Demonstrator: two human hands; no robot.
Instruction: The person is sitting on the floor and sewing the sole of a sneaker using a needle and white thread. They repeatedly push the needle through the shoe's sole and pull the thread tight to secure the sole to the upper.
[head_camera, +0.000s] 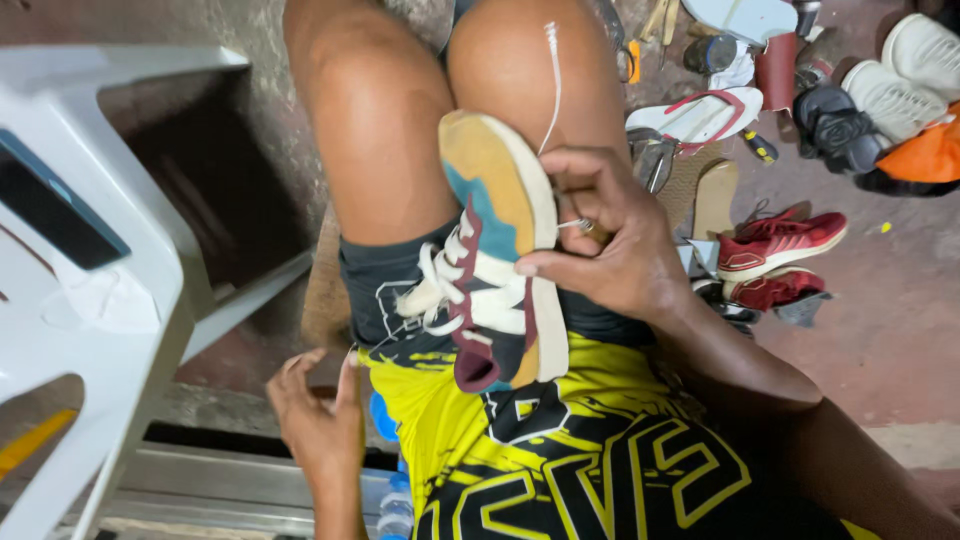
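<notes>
Stitching a sneaker (495, 270) wedged sole-up between the seated person's thighs, so the lap braces it.
Right hand (610, 245) curled around the sole's edge, fingers pinching a needle-like tool (580, 226) with white thread (552, 85) running up; left hand (318, 415) hangs loosely half-open beside the hip, empty.

– Where did the head camera look from?
– It sat on the person's head and faced steeply down, close over the lap and knees (430, 90).
– And further out?
– The floor (890, 320) filled the right edge; a white plastic chair (90, 250) stood left.
</notes>
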